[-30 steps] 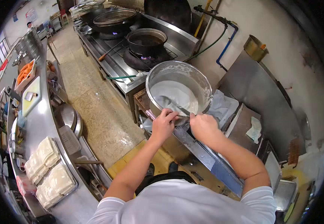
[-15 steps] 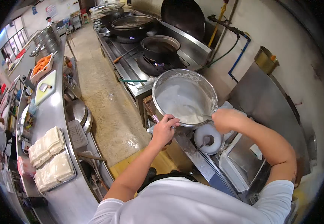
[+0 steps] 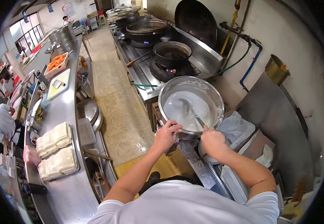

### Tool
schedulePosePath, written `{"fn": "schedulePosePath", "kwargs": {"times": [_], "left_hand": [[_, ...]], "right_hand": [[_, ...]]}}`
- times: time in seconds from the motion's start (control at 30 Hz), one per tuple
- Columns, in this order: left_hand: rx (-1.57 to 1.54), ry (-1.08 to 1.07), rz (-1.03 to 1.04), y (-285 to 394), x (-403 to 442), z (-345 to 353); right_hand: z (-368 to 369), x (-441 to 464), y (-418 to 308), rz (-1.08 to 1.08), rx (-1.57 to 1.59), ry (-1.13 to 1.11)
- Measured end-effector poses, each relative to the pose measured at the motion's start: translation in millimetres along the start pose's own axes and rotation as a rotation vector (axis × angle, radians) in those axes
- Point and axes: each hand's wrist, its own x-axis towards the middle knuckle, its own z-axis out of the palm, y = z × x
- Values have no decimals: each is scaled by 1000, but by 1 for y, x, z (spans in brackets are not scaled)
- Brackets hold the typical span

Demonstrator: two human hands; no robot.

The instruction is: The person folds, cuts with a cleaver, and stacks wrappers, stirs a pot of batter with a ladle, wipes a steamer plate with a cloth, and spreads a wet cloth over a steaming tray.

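A large metal bowl (image 3: 221, 108) of white liquid (image 3: 177, 112) stands in front of me, beside the stove. My left hand (image 3: 165, 136) is closed on its near-left rim, fingers curled at the edge. In my right hand (image 3: 213, 142), shut in a fist at the near-right rim, is a metal-handled stirring utensil (image 3: 198, 118). Its handle slants away from me into the liquid. The head is submersed and blurred, so I cannot make out its shape. Under my right wrist, a round white container (image 3: 208, 157) is partly hidden.
On the stove sit a black wok (image 3: 172, 56) and a larger pan (image 3: 147, 28) farther back. The left counter (image 3: 66, 186) carries trays of pale flat sheets (image 3: 55, 140), a cutting board (image 3: 54, 91) and a carrot basket (image 3: 57, 67). A person (image 3: 5, 119) stands beyond it.
My right hand has moved left and toward me, and the utensil's head has gone from the near-right rim to the bowl's middle. My left hand stays at the rim. The view has shifted slightly.
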Motion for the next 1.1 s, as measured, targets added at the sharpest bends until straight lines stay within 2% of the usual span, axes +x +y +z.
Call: {"fn": "schedulePosePath", "kwargs": {"times": [0.07, 0.17, 0.27, 0.37, 0.5, 0.6, 0.7, 0.8, 0.9, 0.93, 1.03, 1.07, 1.1], "left_hand": [[-17, -23, -22, 2, -2, -1], [5, -40, -45, 5, -2, -5], [15, -46, -47, 6, -3, -7], [12, -56, -39, 0, -3, -4], [7, -23, -7, -3, -2, -3], [3, -18, 6, -3, -2, -3], [7, -26, 2, -7, -2, -1], [13, -36, 5, -6, -3, -3], [9, -12, 22, -4, -4, -4], [6, -8, 23, -5, -4, -3], [-11, -21, 8, -7, -3, 0], [-15, -39, -9, -5, -3, -2], [-18, -56, -27, -3, -3, -4]], "right_hand": [[6, -5, 15, 85, -4, -62], [-1, -3, 50, -33, -72, -137], [-56, 7, 68, -165, -31, -379], [-107, 19, 65, -118, -16, -572], [-130, 27, 59, -220, 35, -585], [-114, 23, 41, -209, 138, -497], [-61, 9, 18, -237, 140, -213], [-6, 3, 4, -36, 62, 30], [17, -2, 23, 66, -28, 9], [13, -2, 33, 63, -34, -70], [-21, -1, 64, -131, -24, -184], [-40, 3, 65, -26, 35, -293], [-63, 7, 65, -32, 24, -381]]}}
